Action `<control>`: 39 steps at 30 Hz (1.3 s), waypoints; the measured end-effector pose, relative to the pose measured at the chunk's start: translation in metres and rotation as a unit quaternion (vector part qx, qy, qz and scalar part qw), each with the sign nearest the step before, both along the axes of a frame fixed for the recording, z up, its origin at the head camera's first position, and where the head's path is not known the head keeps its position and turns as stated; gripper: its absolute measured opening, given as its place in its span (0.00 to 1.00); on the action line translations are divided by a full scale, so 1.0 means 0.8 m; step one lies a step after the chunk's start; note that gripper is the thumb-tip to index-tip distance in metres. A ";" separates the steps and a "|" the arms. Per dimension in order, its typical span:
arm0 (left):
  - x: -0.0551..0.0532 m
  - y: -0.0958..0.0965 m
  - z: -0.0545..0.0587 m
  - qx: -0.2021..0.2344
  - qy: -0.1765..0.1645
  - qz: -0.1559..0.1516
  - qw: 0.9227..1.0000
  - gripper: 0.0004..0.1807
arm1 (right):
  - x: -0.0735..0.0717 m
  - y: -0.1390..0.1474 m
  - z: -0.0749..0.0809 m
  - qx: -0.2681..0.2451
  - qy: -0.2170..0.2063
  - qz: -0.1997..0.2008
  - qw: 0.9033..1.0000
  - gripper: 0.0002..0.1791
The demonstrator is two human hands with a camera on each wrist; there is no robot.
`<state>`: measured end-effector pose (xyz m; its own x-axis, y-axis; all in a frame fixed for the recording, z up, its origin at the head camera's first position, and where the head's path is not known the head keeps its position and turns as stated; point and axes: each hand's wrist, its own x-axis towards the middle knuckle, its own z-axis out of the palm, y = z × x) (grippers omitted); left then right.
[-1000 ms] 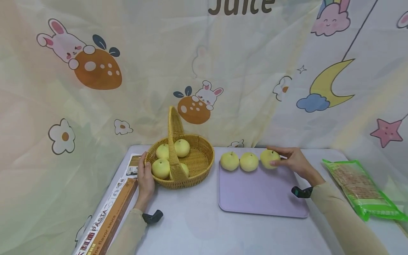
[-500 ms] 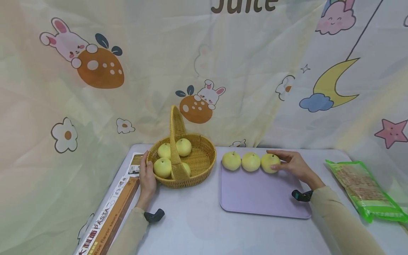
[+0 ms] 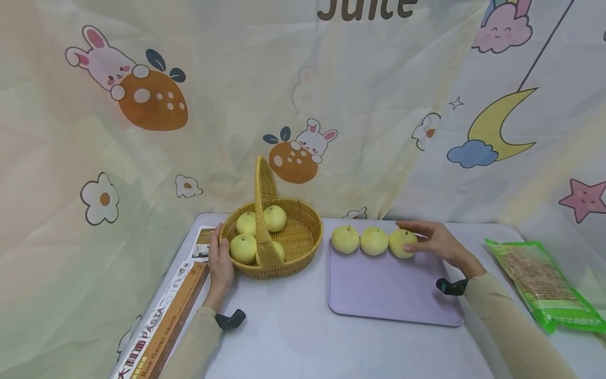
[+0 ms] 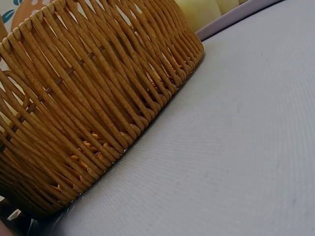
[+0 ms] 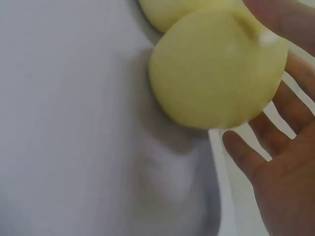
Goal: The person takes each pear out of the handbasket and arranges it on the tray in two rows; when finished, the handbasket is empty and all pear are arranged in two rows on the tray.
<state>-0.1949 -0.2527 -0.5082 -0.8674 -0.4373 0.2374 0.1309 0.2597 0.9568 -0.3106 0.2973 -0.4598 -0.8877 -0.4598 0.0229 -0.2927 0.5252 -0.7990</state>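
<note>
In the head view, my right hand (image 3: 437,245) holds a round pale-yellow pear (image 3: 401,243) between thumb and fingers at the back of a lilac tray (image 3: 395,289). Two more pears, a middle one (image 3: 374,241) and a left one (image 3: 345,239), complete a row with it along the tray's back edge. In the right wrist view, the thumb lies over the held pear (image 5: 216,73), with fingers behind it. My left hand (image 3: 221,268) rests with extended fingers against the left side of a woven basket (image 3: 303,231); the basket contains several pears (image 3: 243,248). The left wrist view shows the basket's wall (image 4: 98,88).
A long pasta box (image 3: 163,326) lies along the table's left edge. To the right of the tray is a green-edged plastic packet (image 3: 539,281). The basket's tall arched handle (image 3: 262,210) rises over its middle. A printed cloth (image 3: 227,105) hangs behind the table.
The right hand has set the third pear slightly lower and nearer on the tray, in line with the other two. The left hand stays at the basket. The head view has shifted slightly.
</note>
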 end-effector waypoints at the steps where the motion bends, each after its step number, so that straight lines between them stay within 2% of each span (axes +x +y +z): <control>1: 0.003 0.003 0.007 0.004 0.000 -0.001 1.000 0.30 | -0.001 -0.002 0.003 0.003 0.000 0.001 1.000 0.39; 5: 0.018 0.014 0.033 0.017 0.003 -0.010 1.000 0.30 | -0.002 -0.013 0.020 0.001 -0.004 0.007 1.000 0.39; 8: 0.022 0.016 0.040 0.017 0.001 -0.014 1.000 0.30 | -0.002 -0.026 0.034 -0.008 -0.002 0.007 1.000 0.38; 11: 0.018 0.012 0.033 0.013 -0.001 -0.013 1.000 0.30 | -0.003 -0.041 0.048 -0.015 0.012 0.011 1.000 0.37; 16: 0.002 0.000 0.004 0.001 -0.001 -0.005 1.000 0.30 | -0.005 -0.074 0.067 -0.032 0.040 0.031 0.998 0.35; 20: -0.003 -0.005 -0.008 -0.008 0.005 -0.004 1.000 0.29 | -0.006 -0.105 0.076 -0.065 0.046 0.056 0.995 0.33; 28: -0.005 -0.005 -0.009 -0.008 0.008 -0.001 1.000 0.30 | -0.005 -0.163 0.079 -0.106 0.027 0.112 0.988 0.32; 39: -0.003 -0.006 -0.007 -0.006 0.003 -0.003 1.000 0.30 | -0.002 -0.241 0.081 -0.139 0.007 0.150 0.979 0.30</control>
<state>-0.1975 -0.2572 -0.5138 -0.8682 -0.4297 0.2482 0.1385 0.2704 0.9527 -0.3125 0.1044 -0.3946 -0.7131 -0.6734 0.1952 -0.4113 0.1763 -0.8943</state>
